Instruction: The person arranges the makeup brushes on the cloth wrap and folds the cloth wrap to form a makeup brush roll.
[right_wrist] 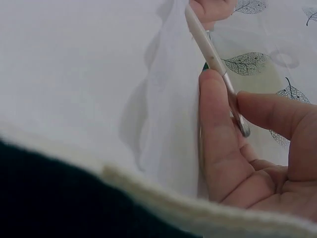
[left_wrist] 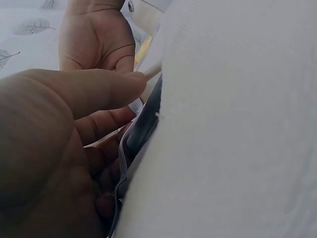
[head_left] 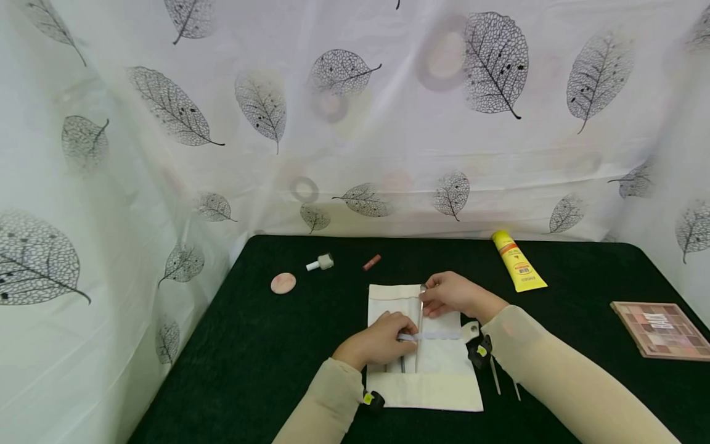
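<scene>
A white cloth roll pouch [head_left: 444, 361] lies opened out on the dark table, with a translucent elastic band [head_left: 440, 335] across its middle. My left hand [head_left: 383, 339] pinches the band and lifts it from the cloth. My right hand [head_left: 455, 295] holds a slim cream-and-silver stick tool [right_wrist: 210, 52] near its silver end, between thumb and fingers. The tool's other end runs down past the band towards the pouch's lower pocket [head_left: 424, 388]. A dark slim tool [left_wrist: 148, 119] shows beside the left fingers, against the cloth.
Behind the pouch lie a round pink puff [head_left: 283, 283], a nail polish bottle [head_left: 322, 263] and a small reddish-brown tube [head_left: 371, 263]. To the right are a yellow squeeze tube [head_left: 518, 262] and an eyeshadow palette [head_left: 662, 330]. Thin sticks [head_left: 495, 376] lie under the right forearm.
</scene>
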The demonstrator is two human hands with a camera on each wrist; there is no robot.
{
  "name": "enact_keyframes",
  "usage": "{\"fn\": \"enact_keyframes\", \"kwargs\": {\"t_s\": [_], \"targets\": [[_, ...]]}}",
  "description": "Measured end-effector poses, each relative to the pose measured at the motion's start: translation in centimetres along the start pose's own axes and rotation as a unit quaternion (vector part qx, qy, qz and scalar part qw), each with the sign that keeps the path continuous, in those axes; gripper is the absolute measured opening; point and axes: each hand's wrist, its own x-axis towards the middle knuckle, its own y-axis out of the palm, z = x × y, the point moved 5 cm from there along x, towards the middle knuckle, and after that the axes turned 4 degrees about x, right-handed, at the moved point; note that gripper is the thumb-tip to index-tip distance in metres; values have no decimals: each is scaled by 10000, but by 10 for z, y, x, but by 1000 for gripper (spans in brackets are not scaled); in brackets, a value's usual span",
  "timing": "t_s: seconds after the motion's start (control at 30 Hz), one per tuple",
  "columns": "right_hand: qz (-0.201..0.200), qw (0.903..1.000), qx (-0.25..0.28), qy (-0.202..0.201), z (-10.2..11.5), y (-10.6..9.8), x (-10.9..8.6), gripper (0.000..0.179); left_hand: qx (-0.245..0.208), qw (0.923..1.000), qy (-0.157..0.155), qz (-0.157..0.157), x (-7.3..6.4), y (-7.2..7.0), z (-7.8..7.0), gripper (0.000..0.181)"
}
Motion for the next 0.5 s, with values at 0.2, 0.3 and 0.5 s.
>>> {"fn": "enact_keyframes", "kwargs": {"t_s": [0.2, 0.3, 0.5], "targets": [[212, 9997, -89, 68, -4, 5, 1, 14, 65, 10000, -37, 11, 0, -1, -1, 21], [270, 9995, -49, 123, -5, 7, 0, 13, 70, 10000, -1, 20, 0, -1, -1, 21], [404, 9987, -175, 248, -4, 12, -5, 12, -1, 10000, 37, 38, 0, -1, 0, 21]]}}
